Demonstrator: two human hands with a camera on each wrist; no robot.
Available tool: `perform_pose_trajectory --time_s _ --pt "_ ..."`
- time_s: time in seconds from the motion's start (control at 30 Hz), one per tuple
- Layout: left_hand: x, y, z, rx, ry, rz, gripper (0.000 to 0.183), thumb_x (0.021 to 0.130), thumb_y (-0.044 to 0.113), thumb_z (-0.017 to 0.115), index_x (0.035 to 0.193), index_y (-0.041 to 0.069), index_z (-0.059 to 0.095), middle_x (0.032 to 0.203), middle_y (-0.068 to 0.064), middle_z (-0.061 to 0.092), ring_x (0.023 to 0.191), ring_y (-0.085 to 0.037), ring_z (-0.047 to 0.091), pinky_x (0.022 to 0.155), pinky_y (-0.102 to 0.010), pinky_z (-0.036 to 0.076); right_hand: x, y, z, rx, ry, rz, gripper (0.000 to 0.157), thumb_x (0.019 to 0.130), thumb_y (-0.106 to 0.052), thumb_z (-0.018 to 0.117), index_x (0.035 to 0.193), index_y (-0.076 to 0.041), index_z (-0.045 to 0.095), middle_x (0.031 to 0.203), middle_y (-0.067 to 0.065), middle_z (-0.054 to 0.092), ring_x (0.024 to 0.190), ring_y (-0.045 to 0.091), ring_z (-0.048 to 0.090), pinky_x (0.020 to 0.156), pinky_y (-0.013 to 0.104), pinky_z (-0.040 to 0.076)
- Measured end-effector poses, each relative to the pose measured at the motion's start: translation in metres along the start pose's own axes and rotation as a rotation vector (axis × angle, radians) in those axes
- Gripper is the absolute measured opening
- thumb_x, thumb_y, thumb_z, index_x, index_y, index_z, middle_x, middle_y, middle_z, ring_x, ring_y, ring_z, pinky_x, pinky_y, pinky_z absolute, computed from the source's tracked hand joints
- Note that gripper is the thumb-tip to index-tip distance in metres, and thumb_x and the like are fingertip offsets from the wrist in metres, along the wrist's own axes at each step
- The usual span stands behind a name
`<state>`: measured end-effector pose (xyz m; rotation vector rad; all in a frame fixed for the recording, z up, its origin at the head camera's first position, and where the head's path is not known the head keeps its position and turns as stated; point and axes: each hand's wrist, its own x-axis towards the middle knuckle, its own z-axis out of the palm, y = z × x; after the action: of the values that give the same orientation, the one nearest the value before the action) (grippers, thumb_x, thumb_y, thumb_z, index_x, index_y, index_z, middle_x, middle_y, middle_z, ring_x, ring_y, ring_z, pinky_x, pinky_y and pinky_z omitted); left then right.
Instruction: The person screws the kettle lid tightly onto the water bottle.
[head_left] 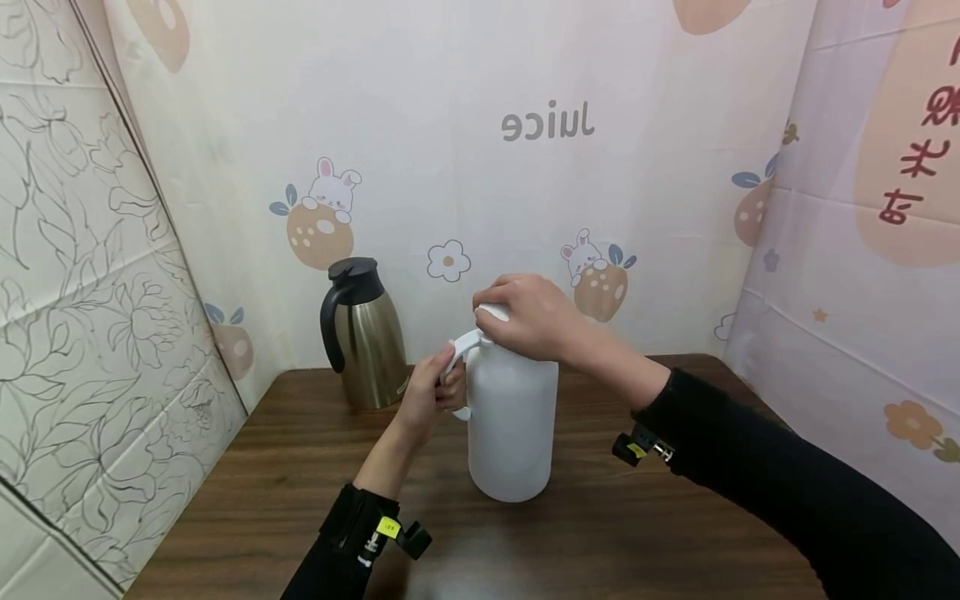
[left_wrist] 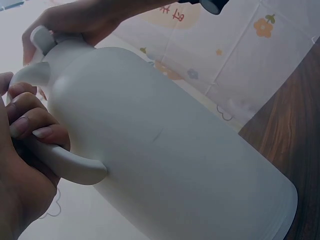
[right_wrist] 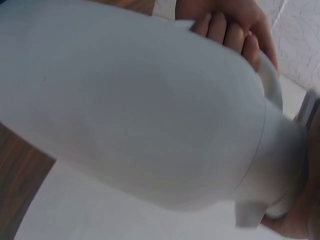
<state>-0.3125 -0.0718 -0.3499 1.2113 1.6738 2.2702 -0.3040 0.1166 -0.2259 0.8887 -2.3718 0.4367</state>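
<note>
A white vacuum jug (head_left: pixel 512 429) stands upright on the wooden table, its handle towards the left. My left hand (head_left: pixel 433 387) grips that handle (left_wrist: pixel 75 167), with the fingers wrapped through the loop. Over the top of the jug, my right hand (head_left: pixel 528 317) holds the lid (head_left: pixel 495 312) from above, thumb on the near side. Most of the lid is hidden under the hand. In the right wrist view the spout (right_wrist: pixel 250 212) juts out beside the jug's neck, on the side away from the handle.
A gold metal vacuum jug (head_left: pixel 373 350) with a black lid and handle stands at the back left of the wooden table (head_left: pixel 600 533). Printed cloth (head_left: pixel 450 167) hangs behind the table and on both sides.
</note>
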Motion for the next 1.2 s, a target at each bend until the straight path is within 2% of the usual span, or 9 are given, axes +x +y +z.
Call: perform_pose_trajectory --time_s 0.2,0.37,0.5,0.63,0.77,0.87,0.97,1.07,1.2 --pt "0.000 0.000 -0.001 -0.010 -0.004 -0.005 0.048 0.108 0.038 0.030 0.068 0.012 0.033 0.050 0.010 0.028 0.042 -0.011 0.024 0.042 -0.040 0.009 0.002 -0.016 0.003 -0.135 0.014 0.160 0.026 0.086 -0.030 0.052 0.088 -0.022 0.077 0.083 -0.001 0.068 0.066 0.012 0.054 0.049 0.030 0.044" --pt "0.001 -0.001 -0.002 -0.020 -0.007 -0.010 0.048 0.108 0.038 0.031 0.068 0.013 0.034 0.050 0.011 0.028 0.042 -0.010 0.025 0.042 -0.035 0.012 0.003 -0.020 0.000 -0.164 -0.043 0.197 0.029 0.090 -0.033 0.050 0.089 -0.019 0.075 0.077 0.001 0.064 0.065 0.015 0.052 0.050 0.032 0.043" --pt "0.001 -0.001 -0.002 -0.033 -0.010 -0.009 0.047 0.108 0.036 0.030 0.068 0.013 0.034 0.050 0.011 0.028 0.042 -0.009 0.025 0.043 -0.040 0.009 0.004 -0.019 -0.008 -0.141 -0.158 0.192 0.041 0.097 -0.043 0.046 0.110 -0.017 0.075 0.096 0.004 0.069 0.081 0.017 0.059 0.063 0.036 0.050" --pt "0.001 -0.001 -0.001 -0.037 -0.010 -0.008 0.047 0.109 0.035 0.029 0.068 0.013 0.033 0.050 0.011 0.028 0.042 -0.008 0.025 0.041 -0.035 0.011 0.006 -0.014 -0.018 -0.083 -0.265 0.165 0.053 0.099 -0.054 0.042 0.127 -0.018 0.067 0.120 0.006 0.067 0.106 0.020 0.059 0.084 0.043 0.052" --pt "0.001 -0.001 -0.001 -0.043 -0.004 -0.009 0.047 0.109 0.035 0.029 0.068 0.013 0.034 0.050 0.012 0.029 0.042 -0.008 0.025 0.041 -0.033 0.012 0.006 -0.003 -0.023 -0.057 -0.233 0.019 0.050 0.099 -0.055 0.044 0.129 -0.021 0.066 0.126 0.001 0.064 0.116 0.017 0.055 0.095 0.043 0.050" --pt "0.001 0.000 0.000 -0.052 -0.002 -0.010 0.048 0.109 0.036 0.030 0.068 0.013 0.034 0.049 0.011 0.029 0.041 -0.007 0.024 0.042 -0.036 0.010 0.007 0.008 -0.023 -0.040 -0.153 -0.198 0.040 0.098 -0.045 0.052 0.125 -0.020 0.068 0.124 0.000 0.065 0.117 0.014 0.054 0.096 0.043 0.050" --pt "0.001 0.000 0.001 -0.065 -0.001 -0.015 0.048 0.109 0.037 0.030 0.067 0.013 0.034 0.049 0.011 0.029 0.041 -0.007 0.024 0.041 -0.032 0.012 0.008 0.019 -0.021 -0.006 -0.102 -0.397 0.034 0.095 -0.036 0.059 0.121 -0.016 0.070 0.122 0.001 0.066 0.116 0.013 0.053 0.094 0.043 0.051" --pt "0.001 -0.001 0.000 -0.066 0.000 -0.017 0.048 0.109 0.037 0.030 0.067 0.013 0.034 0.049 0.011 0.029 0.041 -0.006 0.025 0.040 -0.025 0.016 0.006 0.027 -0.017 0.027 -0.101 -0.476 0.034 0.092 -0.034 0.062 0.120 -0.016 0.070 0.121 0.002 0.066 0.115 0.012 0.053 0.092 0.042 0.051" --pt "0.001 -0.001 0.000 -0.069 -0.004 -0.014 0.048 0.109 0.038 0.030 0.067 0.013 0.034 0.049 0.011 0.029 0.041 -0.006 0.024 0.040 -0.025 0.016 0.002 0.034 -0.009 0.051 -0.108 -0.479 0.034 0.092 -0.035 0.063 0.118 -0.016 0.071 0.118 0.001 0.066 0.110 0.010 0.055 0.087 0.039 0.054"
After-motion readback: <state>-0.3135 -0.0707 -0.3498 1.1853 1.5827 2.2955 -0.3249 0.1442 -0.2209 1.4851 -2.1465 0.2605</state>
